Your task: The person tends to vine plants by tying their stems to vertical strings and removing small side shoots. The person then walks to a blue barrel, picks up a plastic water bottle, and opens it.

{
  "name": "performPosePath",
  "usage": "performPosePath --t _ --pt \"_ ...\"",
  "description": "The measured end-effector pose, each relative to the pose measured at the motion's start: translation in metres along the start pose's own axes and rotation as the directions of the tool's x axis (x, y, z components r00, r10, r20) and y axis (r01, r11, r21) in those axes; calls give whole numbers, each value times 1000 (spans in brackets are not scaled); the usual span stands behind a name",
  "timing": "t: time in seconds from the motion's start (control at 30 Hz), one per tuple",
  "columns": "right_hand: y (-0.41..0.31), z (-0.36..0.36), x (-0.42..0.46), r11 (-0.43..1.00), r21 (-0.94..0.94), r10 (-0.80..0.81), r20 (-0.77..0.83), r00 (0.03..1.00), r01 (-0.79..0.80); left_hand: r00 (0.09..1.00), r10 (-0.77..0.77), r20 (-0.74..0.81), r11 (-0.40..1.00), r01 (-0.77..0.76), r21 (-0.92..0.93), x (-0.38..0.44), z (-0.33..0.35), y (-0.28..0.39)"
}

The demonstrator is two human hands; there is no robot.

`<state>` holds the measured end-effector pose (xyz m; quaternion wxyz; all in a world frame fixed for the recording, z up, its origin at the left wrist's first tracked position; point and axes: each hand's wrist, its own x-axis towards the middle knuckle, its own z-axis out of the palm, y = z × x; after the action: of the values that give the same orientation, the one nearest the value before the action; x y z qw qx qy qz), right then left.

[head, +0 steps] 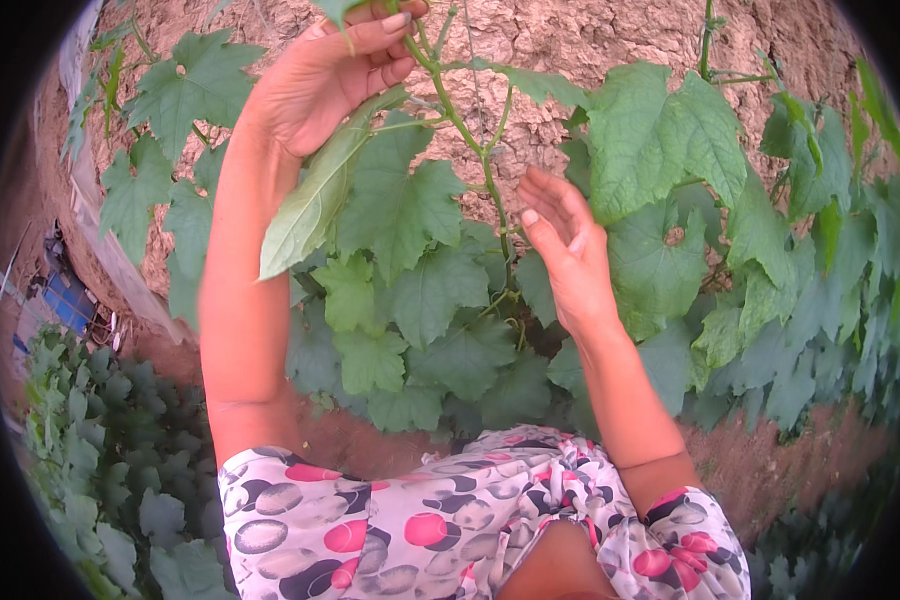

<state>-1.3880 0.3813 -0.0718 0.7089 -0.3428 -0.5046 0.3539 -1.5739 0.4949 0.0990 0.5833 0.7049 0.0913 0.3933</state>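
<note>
A green climbing vine stem with lobed leaves rises before me against a cracked earthen wall. My left hand is raised at the top, its thumb and fingers closed on the upper stem. A large pale leaf, seen from its underside, hangs below that hand. My right hand is beside the lower stem, palm turned toward it, fingers slightly curled and thumb apart, holding nothing. A thin string runs up the wall near the stem. Broad leaves spread to the right of my right hand.
The cracked earthen wall stands close behind the vines. More leafy plants grow at the lower left, with reddish soil between the rows. Plastic sheeting edges the wall at the left, near a blue object.
</note>
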Motion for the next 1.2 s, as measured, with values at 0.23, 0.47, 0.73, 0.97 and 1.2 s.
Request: performPosePath --t 0.23,0.47,0.73,0.97,1.2 --pt "5 -7 28 849 -515 -19 190 982 116 999 41 22 994 -43 98 5 -4 3" --pt "-11 -2 35 590 -788 107 290 951 174 982 43 -186 987 -13 159 1 19 10" --pt "-24 -7 21 791 -602 36 217 975 105 978 86 -189 996 -90 -13 4 28 24" --pt "-30 -17 16 881 -457 -15 233 972 124 977 187 -104 978 -195 -78 4 26 23" --pt "-37 -11 21 921 -361 -70 208 976 143 961 260 -95 966 -257 42 12 10 31"
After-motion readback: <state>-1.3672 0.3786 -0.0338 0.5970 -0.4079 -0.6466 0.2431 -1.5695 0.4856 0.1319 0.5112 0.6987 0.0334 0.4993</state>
